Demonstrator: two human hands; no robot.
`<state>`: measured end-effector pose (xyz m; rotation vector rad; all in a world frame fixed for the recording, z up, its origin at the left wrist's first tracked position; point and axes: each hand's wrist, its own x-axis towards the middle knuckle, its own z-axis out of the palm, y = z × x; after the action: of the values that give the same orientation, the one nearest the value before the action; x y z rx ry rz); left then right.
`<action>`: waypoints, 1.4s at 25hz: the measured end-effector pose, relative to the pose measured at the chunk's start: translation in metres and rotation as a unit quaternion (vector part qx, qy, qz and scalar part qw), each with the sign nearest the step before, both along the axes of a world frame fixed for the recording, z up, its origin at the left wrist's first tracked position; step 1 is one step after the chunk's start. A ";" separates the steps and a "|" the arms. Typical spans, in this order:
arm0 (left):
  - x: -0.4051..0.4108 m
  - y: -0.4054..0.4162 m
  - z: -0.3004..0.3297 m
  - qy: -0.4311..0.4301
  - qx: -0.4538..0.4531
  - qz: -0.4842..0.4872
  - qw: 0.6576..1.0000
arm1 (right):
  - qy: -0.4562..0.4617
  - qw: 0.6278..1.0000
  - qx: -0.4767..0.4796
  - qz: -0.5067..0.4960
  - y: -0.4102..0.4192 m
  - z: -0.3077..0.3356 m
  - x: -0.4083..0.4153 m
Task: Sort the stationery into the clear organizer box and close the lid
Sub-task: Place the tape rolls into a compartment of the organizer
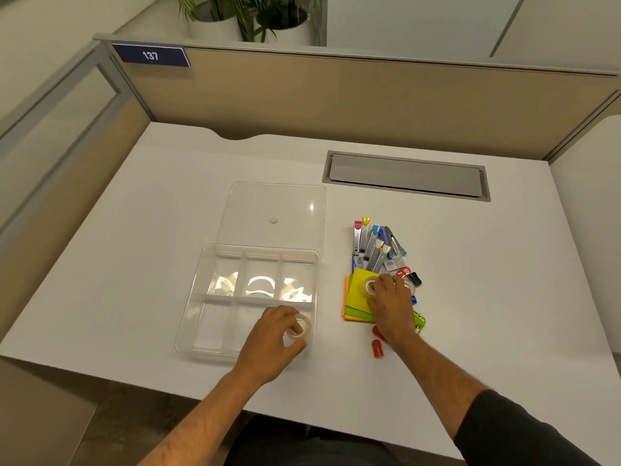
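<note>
I sit at a white desk (134, 230) boxed in by tan cubicle partitions (336, 95), the far one carrying a blue plate marked 137 (150, 55), with potted plants (248, 15) showing above it and a grey cable hatch (405, 175) set into the desktop on the right. The clear organizer box (201, 297) lies open before me, its lid (275, 203) folded back flat on the desk behind it, a small pink dot at its middle. My left hand (272, 341) is down in the front right compartment, fingers curled around a roll of clear tape (300, 327) that sits on the box floor there. My right hand (391, 304) rests on the heap of stationery beside the box, fingers closed over a second tape roll (371, 285) that lies on the yellow-green sticky notes (359, 290). Behind the notes lie staple strips and coloured clips (376, 243); red caps (378, 344) lie on the desk by my wrist, and a green clip (419, 321) peeks out on the right of my hand.
</note>
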<state>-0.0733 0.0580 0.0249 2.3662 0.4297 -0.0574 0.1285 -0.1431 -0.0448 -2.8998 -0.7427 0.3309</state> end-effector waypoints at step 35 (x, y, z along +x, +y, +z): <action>0.025 0.056 -0.053 0.043 0.320 -0.232 0.918 | -0.061 0.976 0.209 -0.022 0.054 0.046 -0.103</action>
<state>-0.0484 0.1142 -0.0284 3.0780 -0.1151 -0.2786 0.0257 -0.0889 0.0011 -2.5473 -0.6691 -0.0128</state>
